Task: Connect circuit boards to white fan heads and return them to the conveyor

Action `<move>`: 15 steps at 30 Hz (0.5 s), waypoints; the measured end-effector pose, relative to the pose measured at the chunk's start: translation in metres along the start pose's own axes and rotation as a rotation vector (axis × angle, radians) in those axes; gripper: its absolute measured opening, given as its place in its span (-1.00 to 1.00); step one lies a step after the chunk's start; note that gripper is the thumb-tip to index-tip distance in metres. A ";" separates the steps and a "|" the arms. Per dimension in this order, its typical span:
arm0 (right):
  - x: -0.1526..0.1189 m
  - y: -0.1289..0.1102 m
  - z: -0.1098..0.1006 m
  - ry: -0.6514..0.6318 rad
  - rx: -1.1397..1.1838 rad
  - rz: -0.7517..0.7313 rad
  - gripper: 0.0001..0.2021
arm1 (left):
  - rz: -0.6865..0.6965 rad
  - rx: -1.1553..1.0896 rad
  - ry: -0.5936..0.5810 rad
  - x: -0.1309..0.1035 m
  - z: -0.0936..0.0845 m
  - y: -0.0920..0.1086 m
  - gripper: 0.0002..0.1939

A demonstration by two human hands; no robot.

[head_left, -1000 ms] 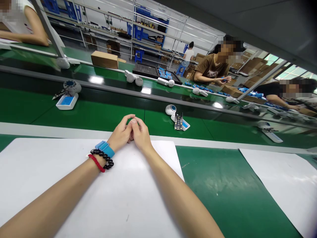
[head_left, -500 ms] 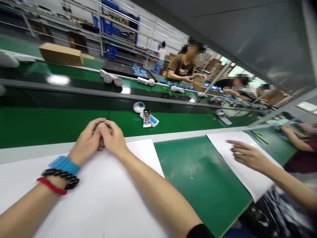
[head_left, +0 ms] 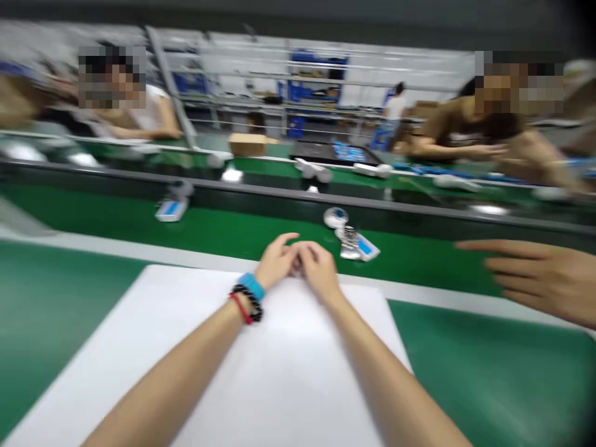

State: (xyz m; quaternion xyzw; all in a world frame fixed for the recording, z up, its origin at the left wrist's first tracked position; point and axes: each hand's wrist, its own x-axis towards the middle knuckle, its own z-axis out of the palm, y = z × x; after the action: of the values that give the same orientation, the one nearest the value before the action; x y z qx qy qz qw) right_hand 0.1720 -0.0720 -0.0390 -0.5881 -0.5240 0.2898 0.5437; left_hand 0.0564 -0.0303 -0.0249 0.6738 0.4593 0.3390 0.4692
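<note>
Lying on the green belt (head_left: 223,231), just beyond the right hand (head_left: 321,268) and a little to its right: a white device (head_left: 367,248) in joined parts, with a round head (head_left: 336,217) marked by a dark ring, a circuit board (head_left: 349,241) blurred and pale in the glare, and a blue panel on the housing. Brought together just short of it, near the far edge of a white sheet (head_left: 279,379): left hand (head_left: 274,264) and right hand, fingers bent inward, tips meeting. Cannot tell whether grasping anything small, with the inner sides hidden. Around the left wrist, a blue band (head_left: 252,286), black beads (head_left: 256,307) and a red cord (head_left: 239,307). Under the sheet, a green table (head_left: 465,366). Farther right, reaching in from the edge of view, another person's hand (head_left: 554,279), fingers straight and slightly spread, pointing left. Farther left on the belt, a second white device (head_left: 170,213), blurred. Past a dark rail (head_left: 410,207), more white devices (head_left: 313,170), a cardboard box (head_left: 248,145) and a black tray (head_left: 311,151) with blue pieces (head_left: 348,153). Beyond, a person in a brown top (head_left: 447,127) on the right, a person in a white top (head_left: 161,112) on the left, and metal racks behind.
</note>
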 end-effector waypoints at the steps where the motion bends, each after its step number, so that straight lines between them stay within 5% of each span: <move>1: 0.000 0.002 -0.001 -0.012 -0.003 0.006 -0.64 | 0.019 0.045 0.038 0.005 -0.009 -0.003 -0.59; 4: -0.001 0.009 0.001 -0.073 -0.042 0.014 -0.60 | 0.079 0.212 0.228 0.026 -0.059 -0.011 -0.65; 7: -0.005 0.012 0.005 -0.103 -0.115 0.023 -0.63 | 0.090 0.385 0.459 0.044 -0.137 -0.018 -0.55; 11: -0.004 0.014 0.008 -0.003 -0.273 -0.090 -0.61 | -0.100 0.499 0.724 0.050 -0.234 -0.028 -0.44; 13: 0.005 0.016 0.002 0.151 -0.418 -0.236 -0.61 | -0.189 0.513 0.760 0.042 -0.262 -0.030 -0.51; 15: 0.017 0.019 -0.010 0.290 -0.652 -0.295 -0.65 | -0.194 0.510 0.695 0.030 -0.271 -0.027 -0.60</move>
State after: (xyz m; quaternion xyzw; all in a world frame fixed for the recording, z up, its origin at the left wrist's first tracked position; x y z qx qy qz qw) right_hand 0.1914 -0.0570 -0.0511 -0.6832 -0.5853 -0.0592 0.4325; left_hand -0.1812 0.0887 0.0400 0.5677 0.7198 0.3759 0.1352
